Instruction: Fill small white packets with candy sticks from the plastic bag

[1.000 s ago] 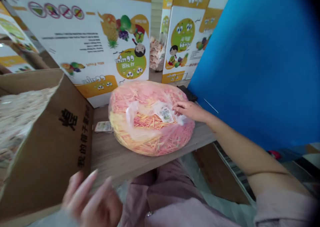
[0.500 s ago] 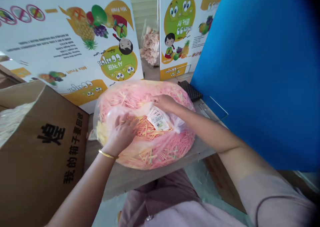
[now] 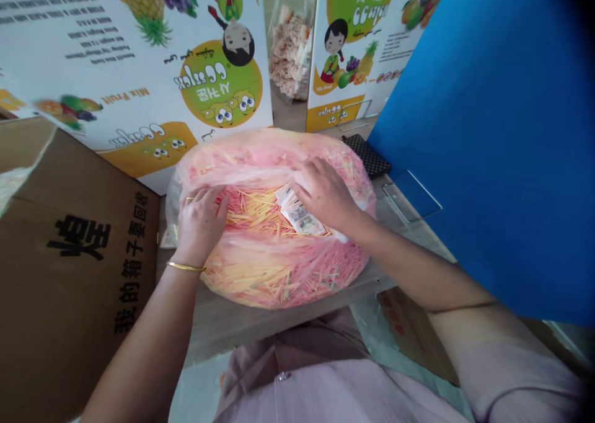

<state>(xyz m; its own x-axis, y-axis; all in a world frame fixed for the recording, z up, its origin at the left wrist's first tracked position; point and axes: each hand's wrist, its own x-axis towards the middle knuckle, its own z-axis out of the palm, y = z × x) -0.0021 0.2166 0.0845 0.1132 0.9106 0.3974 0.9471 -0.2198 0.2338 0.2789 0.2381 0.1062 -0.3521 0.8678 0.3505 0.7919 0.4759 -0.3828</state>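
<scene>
Plastic bag point(image 3: 274, 274) of sticks point(image 3: 255, 209) gapes, left hand point(image 3: 201, 221) and right hand point(image 3: 329, 195) gripping its rim.

Seeing a large white printed box point(image 3: 153, 94) at the back left, showing upside-down fruit pictures. Spotting a second white printed box point(image 3: 365, 44) to its right, and between the two a clear package point(image 3: 290, 51) of pale pieces. Finding an open brown carton point(image 3: 93, 286) on the left, bearing large black characters. Viewing a tall blue panel point(image 3: 502, 131) along the right, with a thin wire loop point(image 3: 424, 190) near its edge. Noticing a dark patterned item point(image 3: 368, 155) lying beside the panel on the grey tabletop point(image 3: 218, 327). Glimpsing another brown box point(image 3: 413, 333) below.
</scene>
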